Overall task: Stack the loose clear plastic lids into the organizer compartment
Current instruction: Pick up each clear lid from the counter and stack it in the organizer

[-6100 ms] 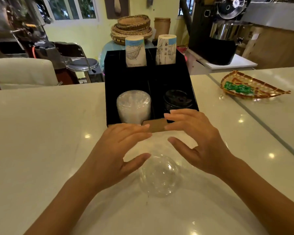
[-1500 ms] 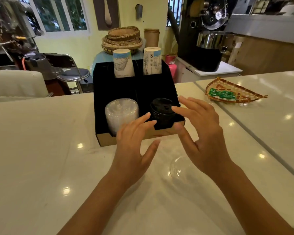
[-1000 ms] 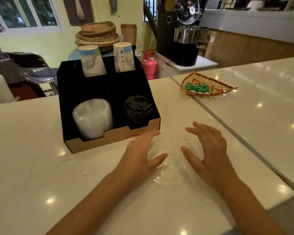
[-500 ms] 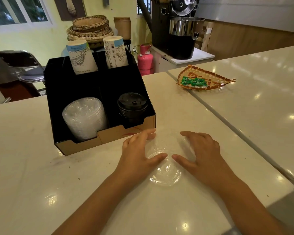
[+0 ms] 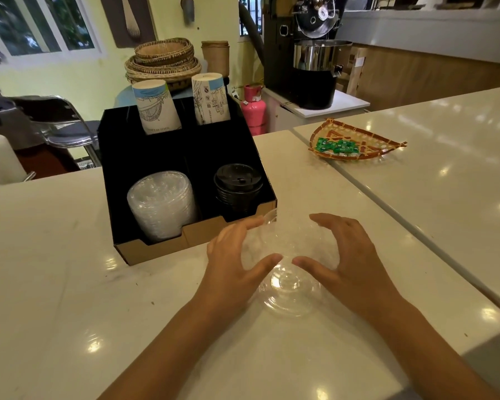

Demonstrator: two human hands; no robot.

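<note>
Several loose clear plastic lids (image 5: 289, 284) lie bunched on the white counter, just in front of the organizer's right front corner. My left hand (image 5: 237, 255) cups their left side and my right hand (image 5: 350, 255) cups their right side, thumbs nearly meeting over the nearest lid. The far lids between my palms are hard to make out. The black organizer (image 5: 156, 251) has a brown cardboard front wall. Its front left compartment holds a stack of clear lids (image 5: 162, 206) lying on its side.
Black lids (image 5: 237, 189) fill the organizer's front right compartment, and two paper cup stacks (image 5: 156, 111) (image 5: 211, 99) stand in the back ones. A wicker tray (image 5: 384, 141) with green packets sits on the counter to the far right. A seam (image 5: 387, 203) divides the two counters.
My hands dropped from in front of the organizer to the counter and closed in around the loose lids. In the last half second my fingers arched higher over them.
</note>
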